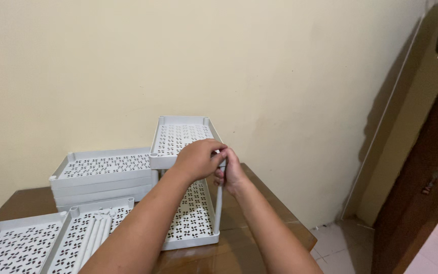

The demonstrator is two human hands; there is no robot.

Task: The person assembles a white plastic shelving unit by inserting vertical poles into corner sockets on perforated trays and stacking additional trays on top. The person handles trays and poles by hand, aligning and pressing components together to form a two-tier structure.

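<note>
Worktop (259, 223) is carrying a stack of white perforated trays (102, 175) at left rear, two more trays (16, 246) lying flat at front left, loose poles (93, 234) resting in one. Left forearm is crossing over the lower tray (194, 223), hiding part of it. Upper tray (181, 138) is sitting raised on a pole (218, 210). Left hand (197, 158) is curling over its front right corner; right hand (230, 172) is gripping the pole top just beneath, both hands touching.
</note>
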